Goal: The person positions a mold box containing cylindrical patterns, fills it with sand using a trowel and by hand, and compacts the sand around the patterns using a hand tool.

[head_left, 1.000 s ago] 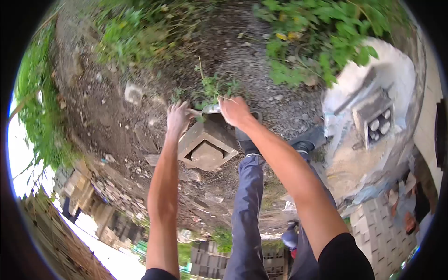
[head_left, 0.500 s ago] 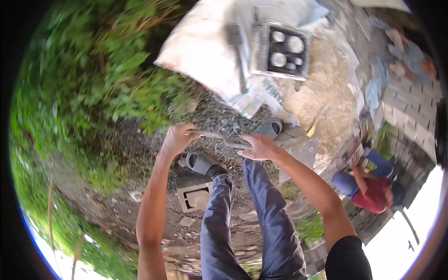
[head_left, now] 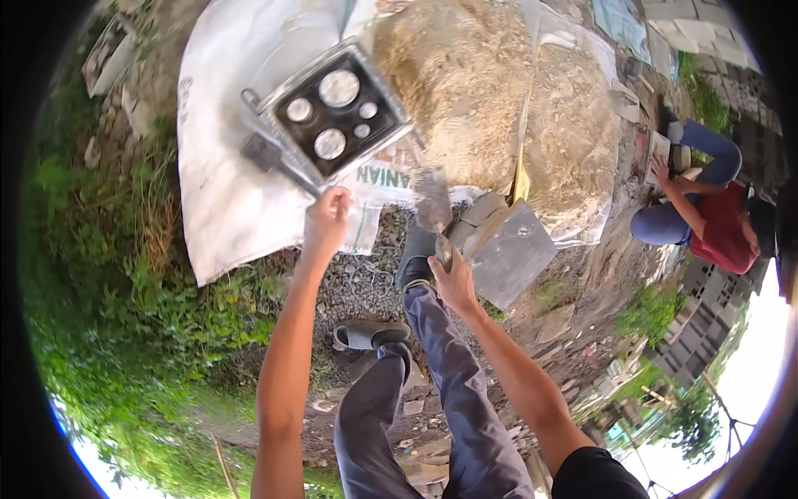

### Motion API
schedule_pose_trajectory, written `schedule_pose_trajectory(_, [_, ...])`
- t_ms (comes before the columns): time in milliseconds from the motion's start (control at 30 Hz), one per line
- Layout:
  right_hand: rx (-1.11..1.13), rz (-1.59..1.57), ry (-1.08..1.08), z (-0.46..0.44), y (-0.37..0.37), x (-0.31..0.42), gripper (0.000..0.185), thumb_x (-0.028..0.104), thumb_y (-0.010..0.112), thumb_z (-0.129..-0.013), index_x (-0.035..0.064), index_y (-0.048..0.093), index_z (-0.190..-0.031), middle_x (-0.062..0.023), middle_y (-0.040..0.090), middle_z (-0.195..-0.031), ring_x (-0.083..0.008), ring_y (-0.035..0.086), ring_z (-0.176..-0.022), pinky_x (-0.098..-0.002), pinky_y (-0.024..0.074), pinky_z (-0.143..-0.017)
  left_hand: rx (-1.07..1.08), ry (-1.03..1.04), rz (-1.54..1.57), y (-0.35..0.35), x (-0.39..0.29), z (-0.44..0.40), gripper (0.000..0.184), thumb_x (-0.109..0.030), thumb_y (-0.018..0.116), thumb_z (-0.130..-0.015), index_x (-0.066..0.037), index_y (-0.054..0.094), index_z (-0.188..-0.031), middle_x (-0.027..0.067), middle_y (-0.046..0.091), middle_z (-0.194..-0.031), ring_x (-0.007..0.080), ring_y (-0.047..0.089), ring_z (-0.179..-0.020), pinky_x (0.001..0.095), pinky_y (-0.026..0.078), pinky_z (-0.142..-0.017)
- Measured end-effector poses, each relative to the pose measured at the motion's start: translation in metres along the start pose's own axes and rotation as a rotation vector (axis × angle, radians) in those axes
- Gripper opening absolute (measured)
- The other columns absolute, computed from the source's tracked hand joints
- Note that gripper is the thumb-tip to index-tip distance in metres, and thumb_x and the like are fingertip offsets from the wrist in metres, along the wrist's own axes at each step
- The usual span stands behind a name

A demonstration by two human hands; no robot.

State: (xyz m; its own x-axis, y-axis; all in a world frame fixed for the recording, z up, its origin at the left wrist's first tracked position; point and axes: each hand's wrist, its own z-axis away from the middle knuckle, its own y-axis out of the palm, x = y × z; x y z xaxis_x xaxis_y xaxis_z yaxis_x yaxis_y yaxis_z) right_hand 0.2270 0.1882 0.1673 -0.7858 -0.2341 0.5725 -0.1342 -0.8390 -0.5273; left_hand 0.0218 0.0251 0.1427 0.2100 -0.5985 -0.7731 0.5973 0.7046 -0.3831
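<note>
My right hand (head_left: pixel 454 283) is closed around the handle of a trowel (head_left: pixel 431 198). Its flat, mortar-stained blade points away from me, just above my foot. My left hand (head_left: pixel 329 218) has its fingers curled at the end of the handle of a hammer (head_left: pixel 268 153). The hammer's dark, blocky head lies on a white sack (head_left: pixel 218 195); the grip itself is partly hidden by my fingers. Beside the hammer sits a square metal mould (head_left: pixel 349 137) with several round pale discs inside its dark frame.
A pile of sand (head_left: pixel 465 79) lies on sacking beyond my feet. Flat grey slabs (head_left: pixel 514 258) rest by my right foot. A person in a red shirt (head_left: pixel 721 233) sits at the right, near stacked blocks (head_left: pixel 706 308). Green plants (head_left: pixel 158 333) grow on the left.
My left hand has left the trowel and moved up to the hammer handle. My right hand keeps the trowel, now pointing forward. The view has shifted towards the mould and sand.
</note>
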Motion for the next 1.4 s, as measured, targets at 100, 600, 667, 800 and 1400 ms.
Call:
schedule_pose_trajectory(100, [-0.064,-0.153,0.307,-0.032,-0.020,-0.007,0.042,0.034,0.060,-0.084,-0.0042,0.052,-0.099,-0.0296,0.060,-0.081,-0.0467,0.058,-0.085,-0.0483,0.0439,-0.072,0.184,0.031,-0.068,0.049,-0.008,-0.018,0.016,-0.018,0.054,-0.093,-0.005,0.059,-0.101,0.0122,0.068,-0.088,0.0219,0.067,-0.088,0.0344,0.051,-0.077])
schedule_pose_trajectory(600, [-0.103,-0.157,0.162,-0.235,-0.064,0.060,0.040,0.027,0.058,-0.084,-0.0028,0.052,-0.109,-0.0279,0.062,-0.090,-0.0456,0.058,-0.089,-0.0490,0.0438,-0.079,0.389,-0.321,0.245,0.147,-0.032,-0.088,0.028,-0.023,0.049,-0.096,0.003,0.057,-0.103,0.0121,0.067,-0.088,0.0160,0.065,-0.078,0.0267,0.052,-0.068])
schedule_pose_trajectory(667, [-0.173,-0.102,0.088,-0.257,-0.054,0.062,0.040,0.027,0.055,-0.085,-0.0031,0.051,-0.112,-0.0279,0.061,-0.094,-0.0452,0.058,-0.091,-0.0485,0.0439,-0.081,0.410,-0.337,0.256,0.145,-0.033,-0.092,0.029,-0.024,0.049,-0.096,0.003,0.057,-0.104,0.0127,0.066,-0.089,0.0159,0.065,-0.077,0.0275,0.052,-0.068])
schedule_pose_trajectory(800, [-0.244,0.012,-0.066,-0.270,-0.058,0.040,0.037,0.023,0.049,-0.089,-0.0019,0.051,-0.116,-0.0256,0.060,-0.105,-0.0422,0.058,-0.096,-0.0464,0.0448,-0.086,0.463,-0.336,0.226,0.153,-0.021,-0.092,0.033,-0.027,0.050,-0.096,0.003,0.056,-0.107,0.0153,0.067,-0.093,0.0187,0.065,-0.081,0.0285,0.051,-0.071])
schedule_pose_trajectory(1400, [0.696,0.143,0.117,-0.184,-0.179,-0.151,0.085,0.070,0.042,-0.084,0.0093,0.033,-0.142,-0.0186,0.043,-0.138,-0.0332,0.038,-0.130,-0.0420,0.0297,-0.108,0.737,-0.149,-0.196,0.325,-0.041,0.000,0.117,-0.054,0.080,-0.061,-0.010,0.014,-0.147,0.0142,0.016,-0.152,0.0307,0.023,-0.138,0.0424,0.024,-0.113])
